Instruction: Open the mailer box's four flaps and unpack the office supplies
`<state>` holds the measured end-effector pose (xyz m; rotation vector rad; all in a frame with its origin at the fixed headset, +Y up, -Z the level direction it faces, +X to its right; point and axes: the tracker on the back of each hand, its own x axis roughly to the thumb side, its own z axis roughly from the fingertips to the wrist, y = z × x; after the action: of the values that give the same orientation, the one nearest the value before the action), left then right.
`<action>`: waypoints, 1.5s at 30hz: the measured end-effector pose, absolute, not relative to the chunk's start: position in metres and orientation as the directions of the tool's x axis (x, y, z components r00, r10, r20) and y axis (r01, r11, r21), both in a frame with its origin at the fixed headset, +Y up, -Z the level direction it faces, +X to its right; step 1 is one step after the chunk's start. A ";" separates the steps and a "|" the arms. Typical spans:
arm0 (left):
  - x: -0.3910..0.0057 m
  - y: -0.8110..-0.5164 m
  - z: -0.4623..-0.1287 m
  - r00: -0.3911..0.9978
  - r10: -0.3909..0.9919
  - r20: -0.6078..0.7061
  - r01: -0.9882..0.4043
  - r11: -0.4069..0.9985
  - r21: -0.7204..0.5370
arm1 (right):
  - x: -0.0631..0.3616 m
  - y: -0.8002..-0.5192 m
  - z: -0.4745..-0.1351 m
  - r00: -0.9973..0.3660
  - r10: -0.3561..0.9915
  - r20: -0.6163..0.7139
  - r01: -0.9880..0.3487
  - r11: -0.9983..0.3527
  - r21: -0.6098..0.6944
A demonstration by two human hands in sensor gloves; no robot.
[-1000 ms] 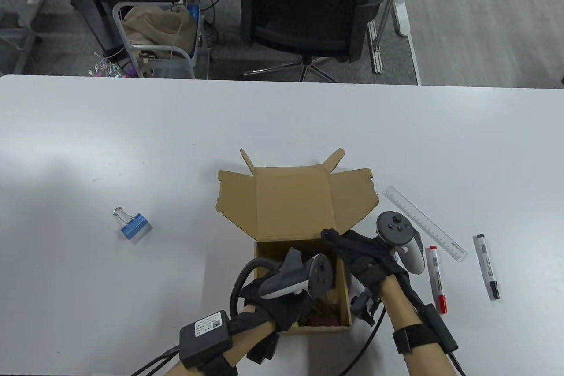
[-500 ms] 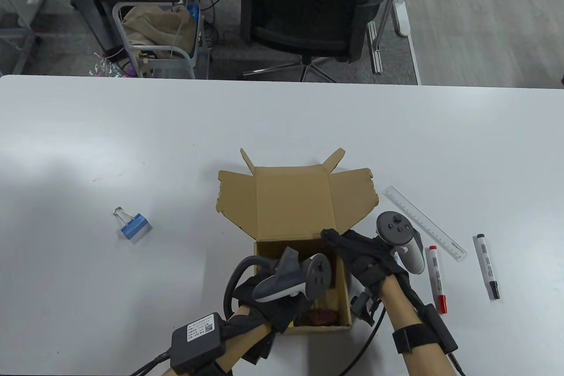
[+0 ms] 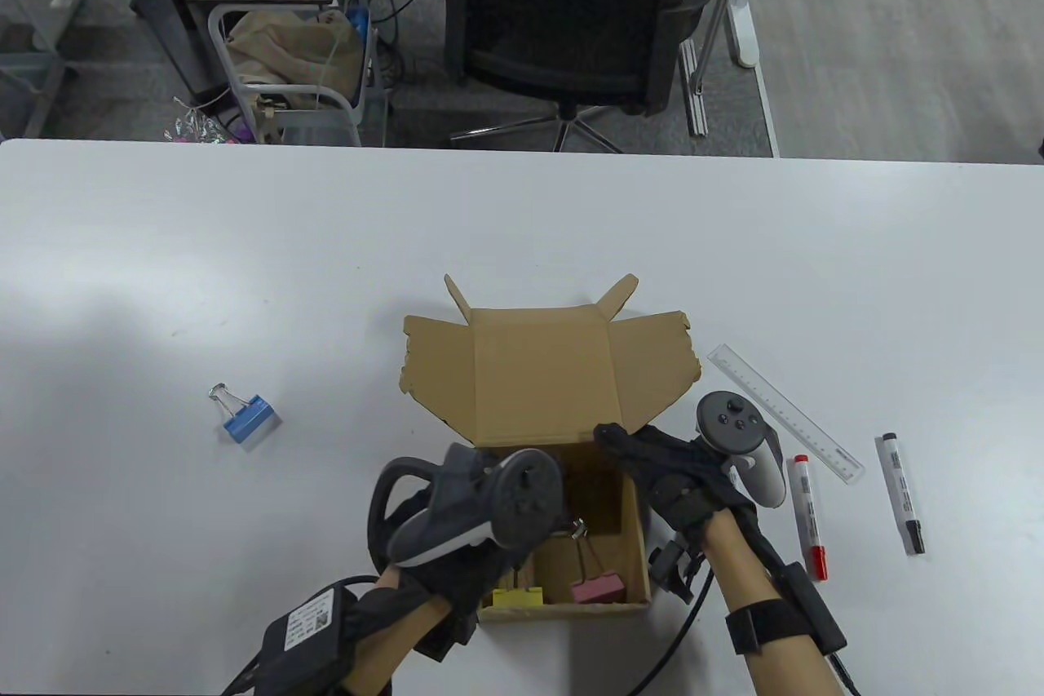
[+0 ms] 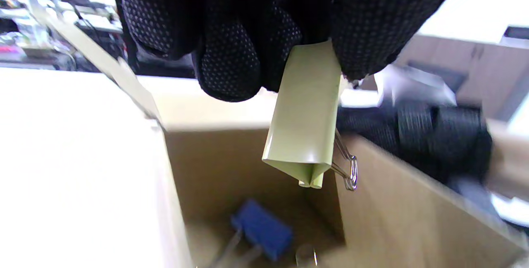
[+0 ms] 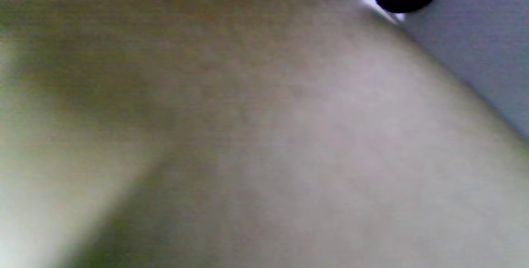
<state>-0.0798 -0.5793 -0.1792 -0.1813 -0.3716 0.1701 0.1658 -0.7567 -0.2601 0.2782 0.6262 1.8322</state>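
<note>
The brown corrugated cardboard mailer box (image 3: 563,484) sat near the front edge of the white table (image 3: 245,263), its flaps folded out, so the opening step was judged complete and unpacking in hand. The left hand (image 3: 465,533) pinched a pale yellow-green metal binder clip (image 4: 306,119) by its body above the box's left wall. The right hand (image 3: 677,476) lay over the box's right wall, seemingly steadying it; whether its fingers gripped the cardboard could not be told.

The next move was judged to call for carrying that clip clear of the box and setting it on the table.

The left wrist view alone showed the held clip and a blue binder clip (image 4: 262,228) in the box. The table view alone showed a yellow clip (image 3: 515,596) and a pink clip (image 3: 597,588) inside. The right wrist view showed only blur.
</note>
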 end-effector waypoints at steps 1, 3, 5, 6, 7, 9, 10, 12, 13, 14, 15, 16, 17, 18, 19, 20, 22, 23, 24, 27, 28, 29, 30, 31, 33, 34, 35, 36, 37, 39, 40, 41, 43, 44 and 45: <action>-0.093 -0.567 -0.181 0.923 0.210 0.322 -0.165 0.973 -0.163 | 0.166 -0.757 -0.260 -0.348 0.931 -0.113 -0.805 -0.235 0.544; -0.118 -0.549 -0.184 0.929 0.250 0.273 -0.234 0.968 -0.092 | 0.166 -0.757 -0.260 -0.349 0.930 -0.113 -0.805 -0.236 0.544; -0.143 -0.536 -0.189 0.930 0.297 0.217 -0.296 0.954 -0.039 | 0.166 -0.757 -0.260 -0.349 0.930 -0.113 -0.805 -0.236 0.544; -0.157 -0.532 -0.192 0.930 0.324 0.173 -0.328 0.945 0.000 | 0.166 -0.757 -0.260 -0.349 0.930 -0.113 -0.805 -0.236 0.544; -0.172 -0.529 -0.196 0.933 0.336 0.126 -0.344 0.938 0.045 | 0.166 -0.757 -0.260 -0.349 0.930 -0.113 -0.805 -0.236 0.544; -0.195 -0.528 -0.205 0.938 0.344 0.046 -0.347 0.932 0.104 | 0.166 -0.757 -0.260 -0.348 0.931 -0.113 -0.805 -0.235 0.544; -0.208 -0.530 -0.210 0.939 0.343 -0.004 -0.340 0.930 0.138 | 0.166 -0.757 -0.260 -0.347 0.931 -0.113 -0.806 -0.234 0.543; -0.225 -0.537 -0.219 0.940 0.335 -0.069 -0.321 0.933 0.161 | 0.166 -0.757 -0.260 -0.347 0.931 -0.114 -0.806 -0.234 0.544; -0.234 -0.543 -0.226 0.934 0.343 -0.099 -0.325 0.932 0.159 | 0.166 -0.757 -0.260 -0.347 0.931 -0.114 -0.806 -0.234 0.543; -0.241 -0.550 -0.232 0.923 0.359 -0.135 -0.339 0.929 0.147 | 0.166 -0.757 -0.260 -0.346 0.931 -0.114 -0.806 -0.233 0.543; -0.247 -0.556 -0.237 0.915 0.372 -0.157 -0.353 0.926 0.134 | 0.166 -0.757 -0.260 -0.346 0.931 -0.114 -0.807 -0.233 0.543; -0.252 -0.564 -0.242 0.906 0.383 -0.181 -0.366 0.923 0.122 | 0.166 -0.757 -0.260 -0.346 0.931 -0.114 -0.807 -0.233 0.543; -0.257 -0.573 -0.249 0.893 0.394 -0.215 -0.378 0.919 0.113 | 0.166 -0.757 -0.260 -0.345 0.932 -0.114 -0.807 -0.233 0.543; -0.262 -0.585 -0.257 0.886 0.393 -0.247 -0.381 0.919 0.096 | 0.166 -0.757 -0.260 -0.345 0.932 -0.114 -0.807 -0.233 0.543; -0.264 -0.591 -0.261 0.882 0.391 -0.261 -0.383 0.920 0.085 | 0.166 -0.757 -0.260 -0.345 0.932 -0.114 -0.807 -0.232 0.543; -0.267 -0.601 -0.269 0.872 0.393 -0.291 -0.393 0.917 0.061 | 0.166 -0.757 -0.260 -0.345 0.932 -0.114 -0.807 -0.232 0.543; -0.271 -0.619 -0.280 0.859 0.393 -0.329 -0.409 0.912 0.025 | 0.166 -0.757 -0.260 -0.345 0.932 -0.114 -0.807 -0.232 0.543; -0.273 -0.629 -0.286 0.847 0.394 -0.357 -0.419 0.908 0.008 | 0.166 -0.757 -0.260 -0.345 0.932 -0.114 -0.807 -0.232 0.543; -0.274 -0.635 -0.289 0.843 0.390 -0.371 -0.422 0.906 -0.006 | 0.166 -0.757 -0.260 -0.345 0.932 -0.114 -0.807 -0.232 0.543; -0.277 -0.658 -0.302 0.829 0.358 -0.429 -0.422 0.904 -0.062 | 0.166 -0.758 -0.260 -0.344 0.932 -0.114 -0.807 -0.231 0.543; -0.278 -0.664 -0.304 0.829 0.346 -0.440 -0.421 0.903 -0.083 | 0.166 -0.758 -0.260 -0.344 0.932 -0.114 -0.807 -0.231 0.543; -0.279 -0.671 -0.307 0.821 0.341 -0.457 -0.429 0.897 -0.101 | 0.166 -0.758 -0.260 -0.344 0.932 -0.114 -0.807 -0.231 0.543; -0.281 -0.678 -0.310 0.813 0.341 -0.472 -0.441 0.890 -0.116 | 0.166 -0.758 -0.260 -0.344 0.932 -0.115 -0.807 -0.231 0.543; -0.282 -0.682 -0.311 0.806 0.343 -0.482 -0.452 0.883 -0.127 | 0.166 -0.758 -0.260 -0.344 0.932 -0.114 -0.807 -0.231 0.543; -0.285 -0.693 -0.315 0.786 0.348 -0.511 -0.481 0.864 -0.152 | 0.166 -0.758 -0.260 -0.343 0.932 -0.115 -0.808 -0.230 0.543; -0.286 -0.696 -0.317 0.779 0.348 -0.521 -0.488 0.859 -0.156 | 0.166 -0.758 -0.260 -0.342 0.933 -0.115 -0.808 -0.230 0.543; -0.287 -0.701 -0.319 0.776 0.333 -0.536 -0.483 0.860 -0.165 | 0.166 -0.758 -0.260 -0.342 0.933 -0.115 -0.808 -0.229 0.543; -0.287 -0.703 -0.320 0.776 0.320 -0.544 -0.477 0.861 -0.173 | 0.166 -0.758 -0.260 -0.342 0.933 -0.115 -0.808 -0.229 0.543; -0.287 -0.704 -0.321 0.778 0.306 -0.549 -0.466 0.867 -0.178 | 0.166 -0.758 -0.260 -0.341 0.933 -0.115 -0.808 -0.229 0.543; -0.286 -0.707 -0.322 0.780 0.281 -0.559 -0.446 0.876 -0.182 | 0.166 -0.758 -0.260 -0.340 0.933 -0.116 -0.809 -0.227 0.543; -0.285 -0.707 -0.323 0.791 0.252 -0.557 -0.418 0.888 -0.191 | 0.166 -0.757 -0.260 -0.340 0.933 -0.115 -0.808 -0.228 0.543; -0.283 -0.707 -0.323 0.803 0.218 -0.554 -0.381 0.904 -0.196 | 0.166 -0.758 -0.260 -0.341 0.933 -0.114 -0.808 -0.229 0.542; -0.281 -0.705 -0.321 0.814 0.192 -0.548 -0.341 0.922 -0.183 | 0.166 -0.758 -0.260 -0.342 0.933 -0.113 -0.808 -0.230 0.542; -0.279 -0.704 -0.320 0.818 0.196 -0.540 -0.339 0.923 -0.179 | 0.166 -0.758 -0.260 -0.342 0.933 -0.113 -0.808 -0.230 0.542; -0.278 -0.702 -0.319 0.822 0.203 -0.533 -0.342 0.923 -0.175 | 0.166 -0.758 -0.260 -0.341 0.933 -0.114 -0.808 -0.230 0.542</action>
<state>-0.2783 -0.7024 -0.3189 -0.2695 0.5332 0.2936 0.1657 -0.7576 -0.2600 0.2781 0.6223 1.8260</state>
